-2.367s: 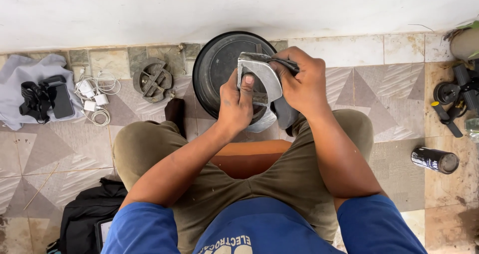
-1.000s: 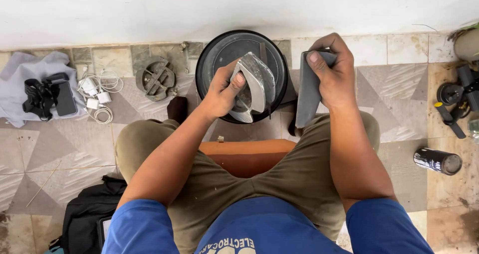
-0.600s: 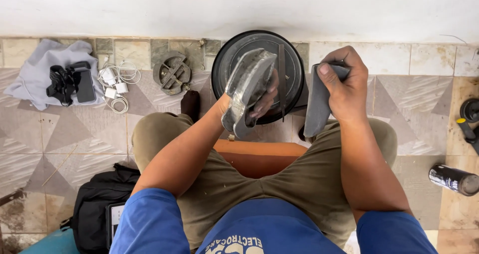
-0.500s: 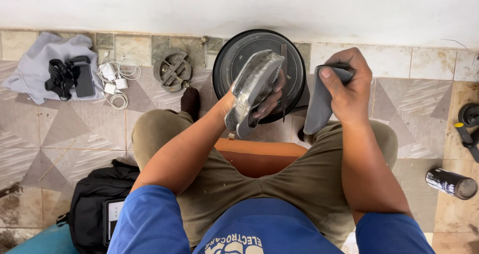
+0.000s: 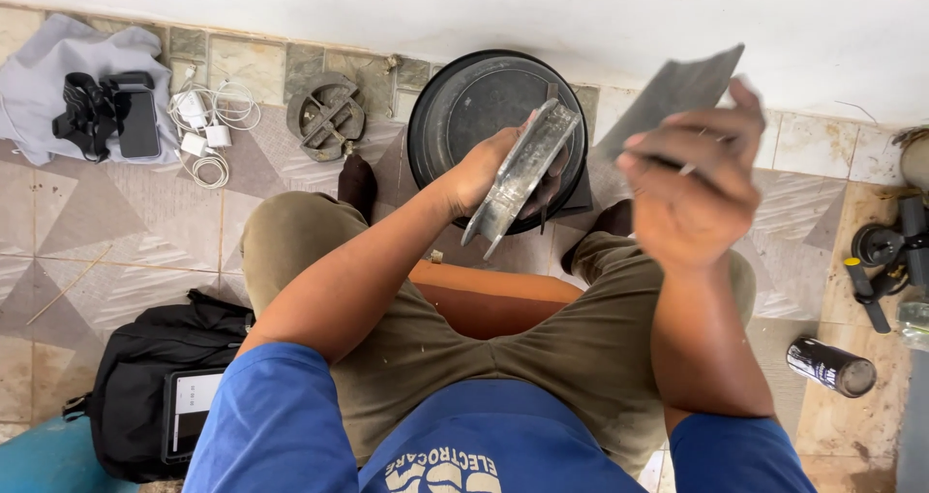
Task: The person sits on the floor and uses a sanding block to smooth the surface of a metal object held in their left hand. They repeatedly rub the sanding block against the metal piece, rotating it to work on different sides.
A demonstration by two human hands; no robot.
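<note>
My left hand (image 5: 494, 169) grips a curved, dull grey metal piece (image 5: 520, 176), held on edge over a round black pan (image 5: 455, 116) that stands on the tiled floor by the wall. My right hand (image 5: 692, 188) is raised to the right of the pan and holds a flat dark grey sheet (image 5: 668, 91) that sticks up and away from me. The two hands are apart. I sit on a low orange-brown stool (image 5: 484, 295) with my knees either side of the pan.
A round slotted metal disc (image 5: 329, 118) lies left of the pan. Further left are white chargers with cables (image 5: 205, 130) and a grey cloth (image 5: 44, 67) with dark gear on it. A black bag (image 5: 155, 377) lies at lower left. A black can (image 5: 830, 365) and dark parts (image 5: 885, 256) lie right.
My right hand has pulled the flat grey sheet off the curved metal piece and lifted it up to the right. My left hand keeps the curved piece, now turned on edge.
</note>
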